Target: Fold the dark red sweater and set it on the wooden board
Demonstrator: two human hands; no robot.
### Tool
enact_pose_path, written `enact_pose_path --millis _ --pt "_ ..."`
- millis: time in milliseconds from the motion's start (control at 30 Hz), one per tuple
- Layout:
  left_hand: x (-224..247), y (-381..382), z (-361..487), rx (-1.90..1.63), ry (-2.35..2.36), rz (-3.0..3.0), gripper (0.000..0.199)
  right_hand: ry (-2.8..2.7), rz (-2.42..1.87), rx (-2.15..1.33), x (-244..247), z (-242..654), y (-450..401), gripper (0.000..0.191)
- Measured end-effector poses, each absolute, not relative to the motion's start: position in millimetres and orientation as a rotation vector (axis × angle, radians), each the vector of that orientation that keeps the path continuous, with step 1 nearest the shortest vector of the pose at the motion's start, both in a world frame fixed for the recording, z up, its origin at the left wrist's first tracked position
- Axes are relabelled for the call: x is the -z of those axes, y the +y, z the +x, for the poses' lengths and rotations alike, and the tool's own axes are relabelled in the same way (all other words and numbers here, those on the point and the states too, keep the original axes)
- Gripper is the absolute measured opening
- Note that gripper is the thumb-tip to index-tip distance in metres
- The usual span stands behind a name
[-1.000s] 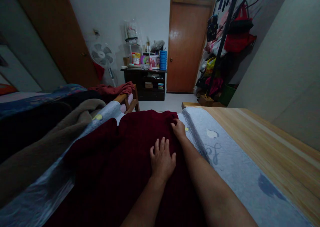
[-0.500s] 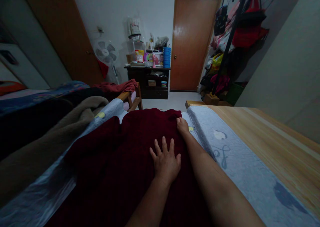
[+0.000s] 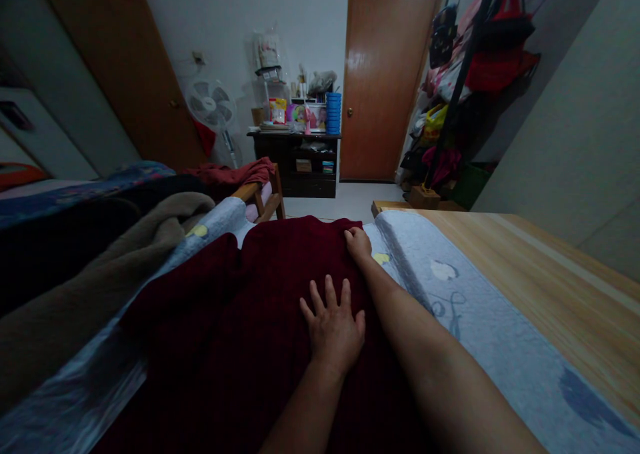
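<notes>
A dark red cloth (image 3: 270, 281) lies spread over the bed's pale blue sheet (image 3: 450, 274), with a folded or bunched part at its left. My left hand (image 3: 334, 324) rests flat on the cloth, palm down, with its fingers spread. Farther off, my right hand (image 3: 359, 243) is closed at the cloth's far right corner, its fingers curled on the edge of the fabric.
Left of the cloth lie a grey-brown blanket (image 3: 120, 261) and a red garment (image 3: 240, 172) over a wooden bed rail. A wooden board (image 3: 540, 247) runs along the right. Beyond stand a fan (image 3: 211, 104), a dark cabinet (image 3: 270, 154) and a door (image 3: 383, 81).
My right hand has shifted slightly left along the cloth's far edge, still closed. My left hand stays spread on the cloth, almost in the same place.
</notes>
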State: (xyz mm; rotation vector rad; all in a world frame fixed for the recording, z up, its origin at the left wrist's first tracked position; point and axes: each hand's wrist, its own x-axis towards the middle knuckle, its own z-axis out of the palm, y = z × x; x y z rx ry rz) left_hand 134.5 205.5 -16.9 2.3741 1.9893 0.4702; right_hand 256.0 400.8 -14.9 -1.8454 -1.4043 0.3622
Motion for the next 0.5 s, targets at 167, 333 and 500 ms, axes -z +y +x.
enact_pose_path --millis 167,333,500 --pt "15 204 136 -0.467 2.029 2.383 0.066 -1.436 -1.735 -0.38 19 271 410 0.032" --pt "12 203 136 -0.414 2.02 2.379 0.067 -1.393 -1.783 -0.231 22 262 404 0.027" --pt "11 203 136 -0.419 2.015 2.38 0.067 -1.659 -1.916 -0.023 18 259 405 0.043"
